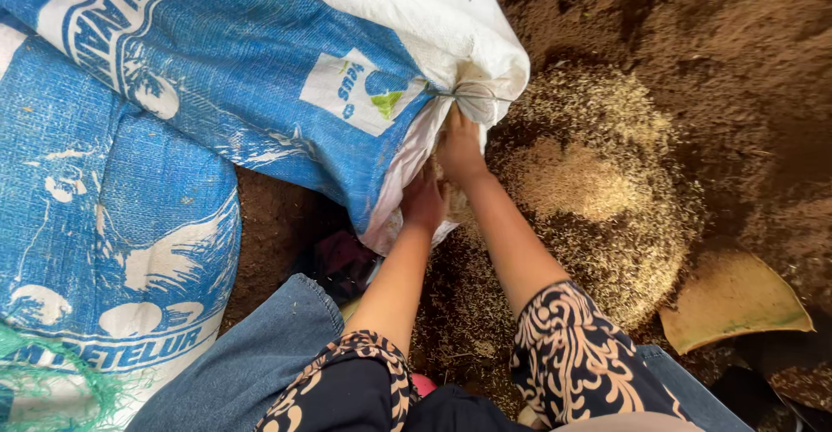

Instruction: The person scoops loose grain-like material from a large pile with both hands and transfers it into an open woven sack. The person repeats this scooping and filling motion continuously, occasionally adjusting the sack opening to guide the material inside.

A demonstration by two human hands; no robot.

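We see blue-white woven sack lying tilted on soil, mouth at 12 o'clock from our hands. Left hand inside sack opening, grip hidden, cannot tell. Right hand clenched on sack's white edge. Husks spilled in pale heap at 3 o'clock. Second sack at 9 o'clock.

A blue-and-white woven sack with white printed figures and a small white label patch marked in blue and green lies above another blue sack with white bird shapes. Green netting frays at the corner. Dark sleeves carry a cream swirling pattern over blue denim. Pale tan husks cover dark brown soil beside a yellowish, green-edged leaf sheath.
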